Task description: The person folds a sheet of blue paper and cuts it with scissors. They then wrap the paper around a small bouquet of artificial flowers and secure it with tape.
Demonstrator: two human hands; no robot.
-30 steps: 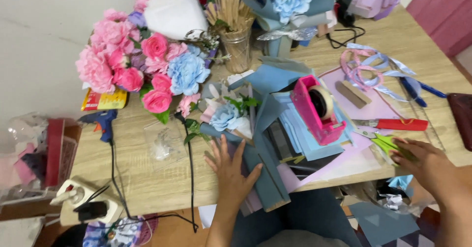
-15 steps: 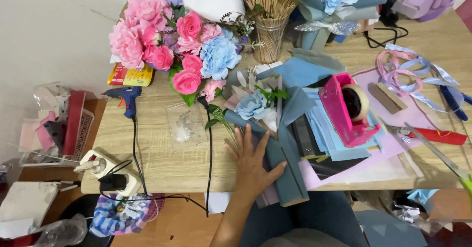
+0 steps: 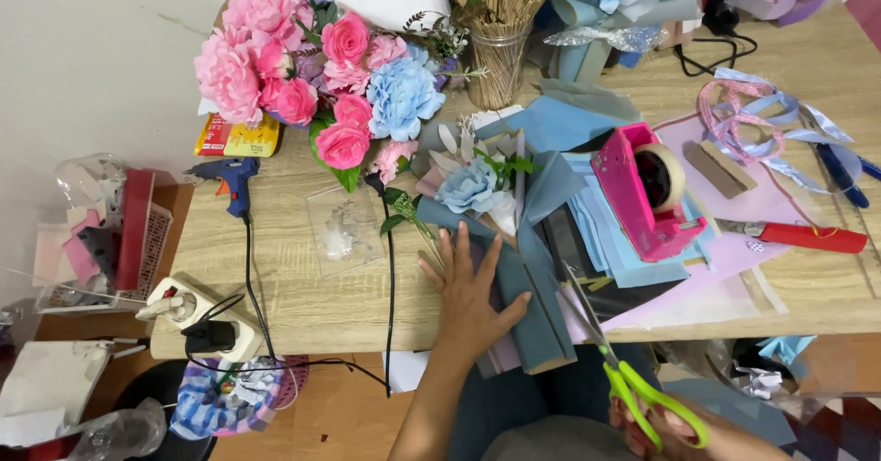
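Observation:
My left hand (image 3: 471, 287) lies flat, fingers spread, on folded grey-blue wrapping paper (image 3: 535, 319) at the wooden table's (image 3: 303, 305) front edge. A small bouquet with a pale blue flower (image 3: 470, 186) rests just beyond the fingertips. My right hand (image 3: 674, 432), low at the bottom edge, grips scissors with green handles (image 3: 642, 392); their blades point up and left over the paper stack. A pink tape dispenser (image 3: 642, 190) stands on blue and lilac sheets to the right.
A big bunch of pink and blue flowers (image 3: 312, 76) lies at the back left, with a jar of wooden sticks (image 3: 500, 53). A blue glue gun (image 3: 229, 178), power strip (image 3: 188, 310), black cable, ribbons (image 3: 762, 117) and a red-handled cutter (image 3: 794, 234) are also around.
The view has shifted left and down. My right hand left the table's right side and now holds the green scissors below the front edge. The left hand stays on the paper.

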